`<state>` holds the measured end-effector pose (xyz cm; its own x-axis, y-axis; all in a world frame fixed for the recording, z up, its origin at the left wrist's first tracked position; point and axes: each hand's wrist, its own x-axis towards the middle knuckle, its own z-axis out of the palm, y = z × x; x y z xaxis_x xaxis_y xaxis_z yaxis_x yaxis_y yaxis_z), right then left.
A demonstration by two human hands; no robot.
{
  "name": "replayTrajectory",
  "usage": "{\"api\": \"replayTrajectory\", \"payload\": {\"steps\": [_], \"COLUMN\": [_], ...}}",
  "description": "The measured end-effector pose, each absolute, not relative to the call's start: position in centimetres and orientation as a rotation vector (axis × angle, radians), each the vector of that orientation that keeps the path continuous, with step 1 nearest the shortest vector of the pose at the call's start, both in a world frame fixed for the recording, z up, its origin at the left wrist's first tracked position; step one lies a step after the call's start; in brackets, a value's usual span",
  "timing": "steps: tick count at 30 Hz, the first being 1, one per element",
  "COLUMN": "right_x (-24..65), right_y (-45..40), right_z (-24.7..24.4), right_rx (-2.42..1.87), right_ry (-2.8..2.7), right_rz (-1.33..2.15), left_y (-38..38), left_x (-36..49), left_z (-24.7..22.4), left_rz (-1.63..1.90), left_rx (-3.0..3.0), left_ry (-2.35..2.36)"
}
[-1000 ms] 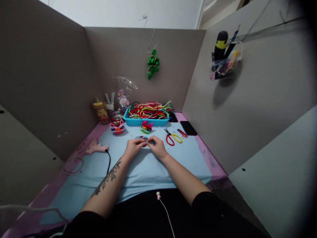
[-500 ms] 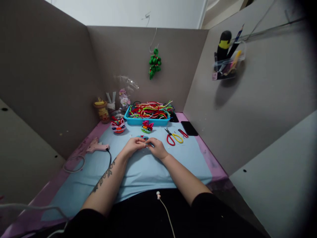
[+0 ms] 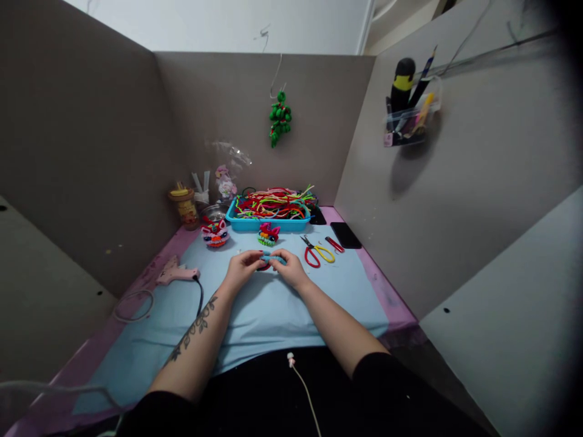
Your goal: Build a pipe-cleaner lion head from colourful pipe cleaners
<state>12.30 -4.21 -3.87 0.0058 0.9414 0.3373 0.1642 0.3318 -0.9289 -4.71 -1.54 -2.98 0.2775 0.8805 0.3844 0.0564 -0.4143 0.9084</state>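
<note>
A small blue and red piece [image 3: 273, 259] is held between both hands, above the light blue cloth at the middle of the desk. My left hand [image 3: 243, 269] pinches its left side, fingers closed. On its right side, my right hand [image 3: 288, 267] has its fingers closed on the same piece. The fingers cover much of it. Just beyond the hands stands a small pink and green figure [image 3: 268, 234]. Another figure, pink and red [image 3: 215, 233], is farther left.
Behind is a blue tray [image 3: 268, 225] of colourful fuzzy stems. Scissors [image 3: 317, 252], a red cutter [image 3: 334, 244] and a black phone [image 3: 346, 235] lie right. A pink glue gun [image 3: 177, 272] with its cable lies left. Grey partitions [image 3: 255, 121] surround the desk.
Both hands have turned the piece, so more of its blue part shows between the fingers. The whole view has shifted slightly.
</note>
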Motion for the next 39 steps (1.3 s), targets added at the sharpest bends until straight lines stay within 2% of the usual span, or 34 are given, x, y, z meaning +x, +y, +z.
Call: {"api": "replayTrajectory", "payload": {"steps": [8,15,23,32,39], "right_x": [12.3,12.1,12.4,12.2,12.2], "right_y": [-3.9,-4.1,-3.4,-3.7,-3.5], "right_z": [-4.2,-4.0,-4.3,-4.2,-4.6], "right_rx": [-1.016,-1.008,-1.015,-1.077,-1.054], "right_ry": [-1.488,-1.500,-1.283,-1.379,-1.392], "right_rz": [0.750,0.736,0.872,0.837,0.845], "left_y": [-1.1,-1.4,-1.1,-1.6,-1.2], "left_x": [-4.9,-4.6,-5.2,-4.7,-4.8], "left_z": [-3.3,-3.3,-2.7,-3.2,-3.7], "left_rz": [1.312,1.184,1.306,1.212,1.205], "left_rx": [1.991,1.789,1.717,2.214,2.354], "left_ry": [0.991,0.850,1.013,1.054,1.066]}}
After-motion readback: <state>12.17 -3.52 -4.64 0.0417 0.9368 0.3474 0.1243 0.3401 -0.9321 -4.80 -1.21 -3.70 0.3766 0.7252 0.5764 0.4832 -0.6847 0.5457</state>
